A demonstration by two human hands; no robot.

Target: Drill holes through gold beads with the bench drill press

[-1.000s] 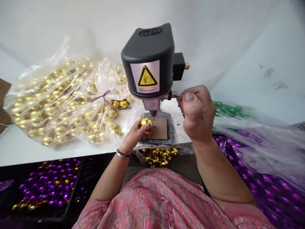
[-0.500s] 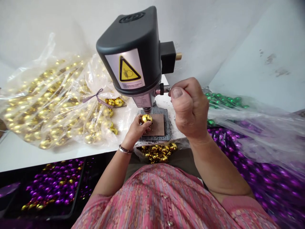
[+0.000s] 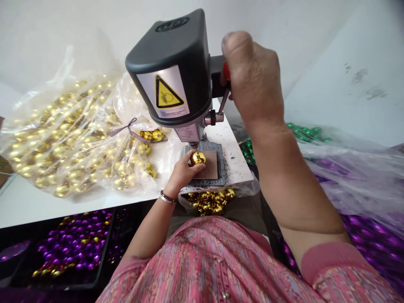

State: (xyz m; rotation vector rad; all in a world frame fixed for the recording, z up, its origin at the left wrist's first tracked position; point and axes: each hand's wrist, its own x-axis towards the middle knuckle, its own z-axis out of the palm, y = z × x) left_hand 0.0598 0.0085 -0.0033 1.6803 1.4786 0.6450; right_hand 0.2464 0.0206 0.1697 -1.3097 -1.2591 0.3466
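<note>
My left hand (image 3: 183, 170) grips a shiny gold ball (image 3: 198, 158) between thumb and fingers, directly under the drill bit of a small drill press (image 3: 172, 67). Beneath the ball lies a brown board (image 3: 211, 166) on the grey metal base (image 3: 221, 158) of the press. Whether the bit touches the ball I cannot tell. My right hand (image 3: 254, 71) is raised beside the motor housing, closed around the red knob (image 3: 226, 70) of the feed lever (image 3: 224, 101). Most of the knob is hidden by my fingers.
A large clear bag of gold balls (image 3: 72, 134) covers the table's left. More gold balls (image 3: 210, 203) sit below the table's front edge. Purple balls fill a black tray (image 3: 104, 252) at lower left. Bagged green balls (image 3: 309, 132) and purple balls (image 3: 372, 235) lie right. Dark shavings surround the base.
My right hand has moved up with the lever knob, which was lower beside the press. My left hand has shifted the gold ball slightly right, and the ball appears turned.
</note>
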